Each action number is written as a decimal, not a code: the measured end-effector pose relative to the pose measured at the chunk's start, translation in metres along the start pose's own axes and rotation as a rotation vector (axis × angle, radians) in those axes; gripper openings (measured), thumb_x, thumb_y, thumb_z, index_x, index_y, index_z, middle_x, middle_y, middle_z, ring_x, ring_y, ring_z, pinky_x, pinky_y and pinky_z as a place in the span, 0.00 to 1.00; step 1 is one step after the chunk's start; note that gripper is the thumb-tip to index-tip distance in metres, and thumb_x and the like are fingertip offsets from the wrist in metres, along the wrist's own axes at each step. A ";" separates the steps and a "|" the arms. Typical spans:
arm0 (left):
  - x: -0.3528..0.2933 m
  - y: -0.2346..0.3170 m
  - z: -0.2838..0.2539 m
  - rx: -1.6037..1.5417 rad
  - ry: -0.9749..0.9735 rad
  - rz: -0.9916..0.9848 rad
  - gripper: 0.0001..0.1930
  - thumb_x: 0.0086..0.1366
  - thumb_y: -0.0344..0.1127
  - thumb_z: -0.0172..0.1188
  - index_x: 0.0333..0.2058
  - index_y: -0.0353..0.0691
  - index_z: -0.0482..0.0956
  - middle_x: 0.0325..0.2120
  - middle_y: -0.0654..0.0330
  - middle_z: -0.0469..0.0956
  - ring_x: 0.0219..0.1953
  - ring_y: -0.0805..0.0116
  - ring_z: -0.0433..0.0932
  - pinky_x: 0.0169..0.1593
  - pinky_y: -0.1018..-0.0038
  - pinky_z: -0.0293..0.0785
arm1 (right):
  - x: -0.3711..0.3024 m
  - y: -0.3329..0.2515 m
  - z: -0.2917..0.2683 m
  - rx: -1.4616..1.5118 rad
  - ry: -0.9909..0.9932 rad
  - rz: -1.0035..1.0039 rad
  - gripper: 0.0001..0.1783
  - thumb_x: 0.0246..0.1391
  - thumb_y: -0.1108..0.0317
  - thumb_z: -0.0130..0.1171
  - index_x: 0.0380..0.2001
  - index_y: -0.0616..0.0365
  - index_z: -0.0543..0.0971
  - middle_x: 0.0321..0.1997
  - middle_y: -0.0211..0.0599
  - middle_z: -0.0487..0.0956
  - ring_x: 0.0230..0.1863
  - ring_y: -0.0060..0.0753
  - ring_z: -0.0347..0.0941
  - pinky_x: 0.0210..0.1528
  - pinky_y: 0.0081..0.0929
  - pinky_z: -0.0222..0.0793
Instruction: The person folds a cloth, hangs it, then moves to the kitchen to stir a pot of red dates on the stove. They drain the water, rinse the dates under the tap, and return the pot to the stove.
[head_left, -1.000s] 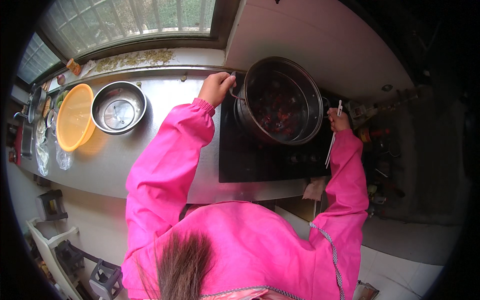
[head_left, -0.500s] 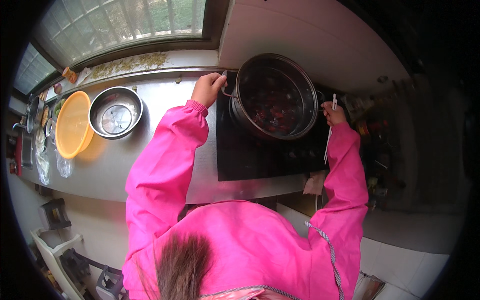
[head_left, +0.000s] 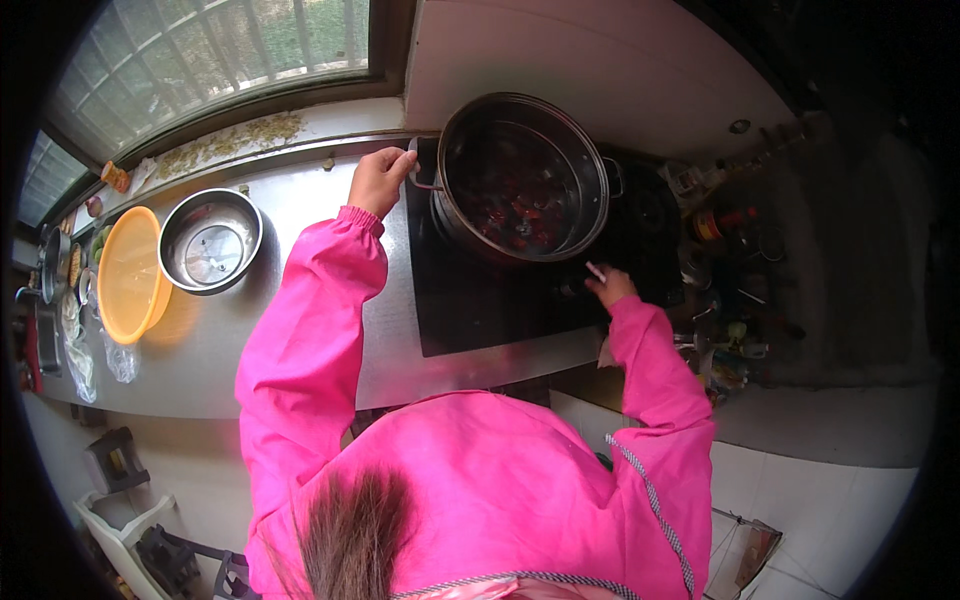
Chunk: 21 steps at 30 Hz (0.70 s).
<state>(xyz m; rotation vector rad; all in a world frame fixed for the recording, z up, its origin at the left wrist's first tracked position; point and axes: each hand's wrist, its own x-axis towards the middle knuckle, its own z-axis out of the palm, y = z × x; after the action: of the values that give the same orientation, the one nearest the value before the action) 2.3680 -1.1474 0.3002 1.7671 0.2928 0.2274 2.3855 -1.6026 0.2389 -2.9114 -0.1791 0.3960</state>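
A large metal pot [head_left: 590, 215] with dark liquid and reddish pieces [head_left: 525, 205] in it stands on the black cooktop [head_left: 470, 310]. My left hand [head_left: 378, 182] is closed on the pot's left handle [head_left: 424, 184]. Over the front right of the cooktop, near its knobs, my right hand [head_left: 614, 287] is closed around a pair of white chopsticks [head_left: 597, 271]; only their pale end shows past the fingers. The pot's right handle [head_left: 615, 178] is free of my hand.
Left on the steel counter stand a metal bowl [head_left: 211, 242] and a yellow plastic basin [head_left: 133, 275], with clear plastic bags [head_left: 122, 362] beside them. Bottles [head_left: 708, 224] and other kitchen items crowd the dark right side. A window [head_left: 230, 50] lies behind the counter.
My right hand has let go of the pot's right handle and come toward me, down to the cooktop's front. My left hand stays on its handle. The view has shifted slightly.
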 end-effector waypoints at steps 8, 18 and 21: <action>-0.040 -0.011 -0.023 -0.169 0.075 -0.106 0.19 0.63 0.46 0.48 0.25 0.37 0.77 0.13 0.70 0.61 0.15 0.82 0.59 0.17 0.82 0.55 | -0.015 -0.029 0.032 -0.069 0.053 -0.008 0.25 0.39 0.56 0.64 0.43 0.46 0.72 0.36 0.42 0.77 0.38 0.51 0.73 0.37 0.43 0.69; -0.164 -0.126 -0.107 -0.264 0.206 -0.447 0.19 0.63 0.47 0.47 0.24 0.38 0.75 0.12 0.73 0.57 0.13 0.84 0.54 0.15 0.84 0.50 | -0.009 -0.026 0.038 -0.045 0.019 0.030 0.23 0.39 0.58 0.64 0.41 0.47 0.73 0.38 0.41 0.77 0.40 0.50 0.72 0.38 0.42 0.69; -0.187 -0.164 -0.131 -0.251 0.256 -0.509 0.19 0.63 0.47 0.47 0.23 0.39 0.75 0.11 0.73 0.56 0.12 0.84 0.53 0.14 0.84 0.49 | -0.005 -0.019 0.042 -0.070 0.034 -0.065 0.23 0.40 0.56 0.63 0.42 0.47 0.73 0.38 0.43 0.77 0.39 0.52 0.72 0.37 0.45 0.68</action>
<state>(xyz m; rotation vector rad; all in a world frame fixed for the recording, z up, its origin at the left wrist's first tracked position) 2.1380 -1.0528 0.1686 1.3643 0.8473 0.1153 2.3670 -1.5777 0.2040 -2.9693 -0.2877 0.3354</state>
